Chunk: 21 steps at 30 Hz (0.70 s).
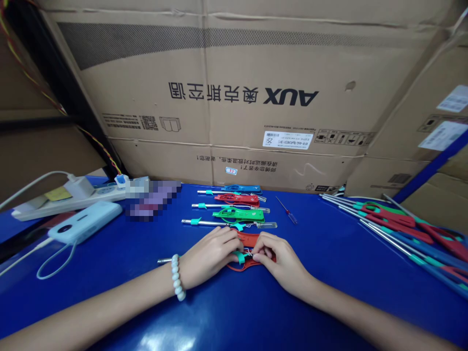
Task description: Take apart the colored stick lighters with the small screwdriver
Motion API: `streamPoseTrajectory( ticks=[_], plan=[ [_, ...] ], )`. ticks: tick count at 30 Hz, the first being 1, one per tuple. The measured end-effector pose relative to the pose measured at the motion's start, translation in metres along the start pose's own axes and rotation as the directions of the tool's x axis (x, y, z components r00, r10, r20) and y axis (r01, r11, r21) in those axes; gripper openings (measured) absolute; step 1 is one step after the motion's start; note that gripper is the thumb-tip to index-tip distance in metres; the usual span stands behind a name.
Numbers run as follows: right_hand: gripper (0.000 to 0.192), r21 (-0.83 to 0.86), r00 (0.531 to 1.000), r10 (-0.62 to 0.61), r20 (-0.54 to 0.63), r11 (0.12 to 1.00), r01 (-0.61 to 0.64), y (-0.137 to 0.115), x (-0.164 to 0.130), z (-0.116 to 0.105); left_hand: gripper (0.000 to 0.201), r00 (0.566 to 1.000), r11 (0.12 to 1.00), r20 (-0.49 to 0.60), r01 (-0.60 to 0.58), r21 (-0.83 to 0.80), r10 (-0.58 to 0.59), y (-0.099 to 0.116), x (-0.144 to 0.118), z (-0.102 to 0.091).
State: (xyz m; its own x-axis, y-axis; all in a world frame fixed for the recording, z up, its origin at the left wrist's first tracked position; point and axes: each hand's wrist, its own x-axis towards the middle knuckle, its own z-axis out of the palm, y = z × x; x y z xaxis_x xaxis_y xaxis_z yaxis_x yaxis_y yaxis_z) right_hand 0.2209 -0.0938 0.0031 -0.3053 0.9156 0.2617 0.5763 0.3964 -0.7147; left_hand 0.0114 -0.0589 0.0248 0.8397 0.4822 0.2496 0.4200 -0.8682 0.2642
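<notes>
My left hand (215, 251), with a beaded bracelet on the wrist, pinches a small teal plastic piece (240, 257). Thin white wires (249, 252) run from it to my right hand (280, 256), whose thumb and fingertips close on them beside a small dark part. Both hands rest over a red plastic handle shell, its two halves apart: an orange-red half (248, 239) behind my fingers and a red half (239, 267) nearer me. A metal rod (164, 261) pokes out left of my left wrist. My hands hide much of this set.
Behind my hands lie a green handle set (244, 215), a red one (237, 199) and a blue one (243, 188), with rods. A screwdriver (291, 216) lies to their right. Finished-looking rods (387, 236) pile at right. A power bank (86, 222) and power strip (40, 208) sit left; cardboard (226, 58) stands behind.
</notes>
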Motion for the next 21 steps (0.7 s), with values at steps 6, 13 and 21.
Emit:
streamPoseTrajectory(
  ticks=[6, 13, 21],
  plan=[
    [0.016, 0.013, 1.0, 0.004, -0.006, 1.0, -0.004, 0.002, 0.0, 0.001, 0.005, 0.999, 0.999, -0.03, -0.029, -0.027, 0.028, -0.003, 0.001, 0.001],
    [0.017, 0.069, 1.0, 0.0, 0.007, 0.998, -0.001, 0.005, 0.001, 0.001, 0.011, 0.995, 0.992, -0.099, -0.031, -0.126, 0.018, -0.009, -0.003, 0.01],
    [0.014, -0.035, 0.995, -0.086, 0.053, 0.996, 0.088, 0.004, 0.0, -0.002, 0.016, 0.99, 0.99, -0.137, -0.044, -0.131, 0.026, -0.01, -0.006, 0.014]
  ],
)
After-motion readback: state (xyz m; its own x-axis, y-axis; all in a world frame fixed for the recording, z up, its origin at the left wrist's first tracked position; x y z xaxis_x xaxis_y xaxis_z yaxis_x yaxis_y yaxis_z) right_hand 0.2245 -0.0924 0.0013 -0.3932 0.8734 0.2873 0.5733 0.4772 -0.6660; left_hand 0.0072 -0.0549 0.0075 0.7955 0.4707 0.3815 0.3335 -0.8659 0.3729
